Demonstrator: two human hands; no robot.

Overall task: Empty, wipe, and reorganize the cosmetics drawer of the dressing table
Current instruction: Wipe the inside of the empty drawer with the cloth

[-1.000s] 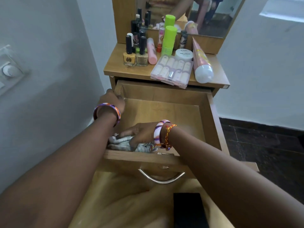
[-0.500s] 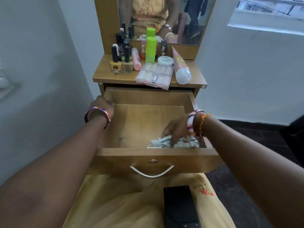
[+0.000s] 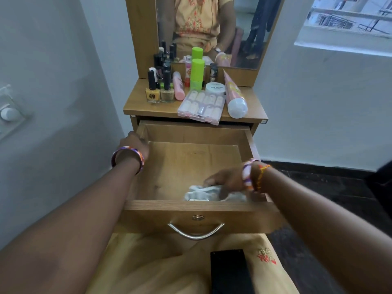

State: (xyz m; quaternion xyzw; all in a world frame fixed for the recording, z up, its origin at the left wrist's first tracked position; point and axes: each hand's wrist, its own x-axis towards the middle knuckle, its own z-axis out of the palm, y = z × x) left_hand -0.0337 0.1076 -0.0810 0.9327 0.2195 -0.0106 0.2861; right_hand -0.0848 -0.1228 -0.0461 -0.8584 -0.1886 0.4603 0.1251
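Note:
The wooden drawer [image 3: 191, 132] of the dressing table stands pulled out, with only a crumpled white cloth [image 3: 203, 193] inside, near its front right corner. My right hand [image 3: 224, 179] presses down on the cloth, fingers curled over it. My left hand [image 3: 135, 143] grips the drawer's left wall near the back. On the tabletop [image 3: 135, 105] stand the cosmetics: nail polish bottles [image 3: 152, 92], a green bottle [image 3: 197, 74], a pink tube [image 3: 178, 89], a white jar [image 3: 214, 88], a clear box of false nails [image 3: 201, 106] and a large pink tube [image 3: 234, 98].
A mirror [image 3: 207, 28] rises behind the cosmetics. A grey wall [image 3: 53, 102] runs close along the left. The drawer's metal handle [image 3: 196, 232] faces my lap, where a black phone [image 3: 229, 270] lies. Dark floor [image 3: 318, 187] lies to the right.
My right hand has swept the cloth from the drawer's front left to the front right. The left hand has stayed on the drawer's left wall. The camera tilted up.

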